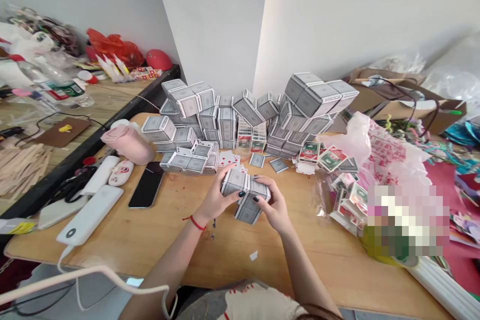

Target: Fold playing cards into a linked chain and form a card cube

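Between my two hands, above the middle of the wooden table, is a block built of joined playing-card cubes (249, 209) with grey patterned backs. My left hand (217, 197) grips its left side, thumb on the near face. Round the right side wraps my right hand (276, 205), its thumb also in front. Behind them stand stacked card blocks (227, 117), with a larger cluster (311, 97) at the right. A flatter card piece (189, 157) lies front left of the stack. Loose playing cards (228, 158) lie just beyond my hands.
On the left are a black phone (147, 187), a white power bank (90, 216) with its cable, and a rolled pink cloth (127, 142). Opened card boxes (348, 205) and a pink-white plastic bag (386, 155) crowd the right. A paper scrap (254, 255) lies near the front.
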`<state>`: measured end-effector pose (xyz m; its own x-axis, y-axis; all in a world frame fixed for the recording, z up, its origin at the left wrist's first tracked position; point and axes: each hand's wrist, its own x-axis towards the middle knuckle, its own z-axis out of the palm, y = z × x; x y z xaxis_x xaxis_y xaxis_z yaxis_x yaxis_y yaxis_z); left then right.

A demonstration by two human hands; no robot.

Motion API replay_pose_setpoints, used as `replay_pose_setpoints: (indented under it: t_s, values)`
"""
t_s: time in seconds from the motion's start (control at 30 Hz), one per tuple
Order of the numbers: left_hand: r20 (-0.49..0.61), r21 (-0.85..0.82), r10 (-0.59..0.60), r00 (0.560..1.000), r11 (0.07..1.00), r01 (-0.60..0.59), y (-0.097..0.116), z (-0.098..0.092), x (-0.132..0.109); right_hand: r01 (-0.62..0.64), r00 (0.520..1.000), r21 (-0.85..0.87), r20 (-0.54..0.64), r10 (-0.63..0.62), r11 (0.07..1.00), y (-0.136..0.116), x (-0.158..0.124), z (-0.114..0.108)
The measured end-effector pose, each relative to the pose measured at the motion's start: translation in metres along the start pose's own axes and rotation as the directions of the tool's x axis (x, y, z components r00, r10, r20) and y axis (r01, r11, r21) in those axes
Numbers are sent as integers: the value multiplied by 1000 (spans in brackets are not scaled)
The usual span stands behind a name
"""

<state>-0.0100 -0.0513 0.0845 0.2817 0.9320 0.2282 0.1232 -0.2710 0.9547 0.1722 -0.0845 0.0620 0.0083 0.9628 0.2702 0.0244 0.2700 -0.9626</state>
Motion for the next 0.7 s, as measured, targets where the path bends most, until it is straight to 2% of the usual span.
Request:
replay_pose_setpoints:
  t_s: [0.1,0.2,0.33,0.43,0.5,0.57,0.7]
  values:
    - [-20,60,98,995,994,-96,-2,0,1,35,999,-26,17,-35,999,-3,1,-2]
    - [-38,60,98,995,994,-95,-5,3,1,4,1000,-24,7,-4,1000,-5,1,-3]
    - [-79,80,-40,996,996,47,-6,11,0,-116,991,40,-60,118,992,-2,1,-3]
    - [-115,98,-194,974,974,205,-11,19,1,-308,949,75,-45,312,948,8,2,-2]
    - [-158,81,-270,950,955,285,-20,22,2,-389,921,28,-22,390,921,16,2,-1]
    - [-220,67,-293,930,947,314,-31,22,3,-356,934,-75,-53,353,931,24,3,1]
    - [-304,87,-232,924,959,270,-52,22,0,-220,971,-321,-160,176,921,34,-2,5]
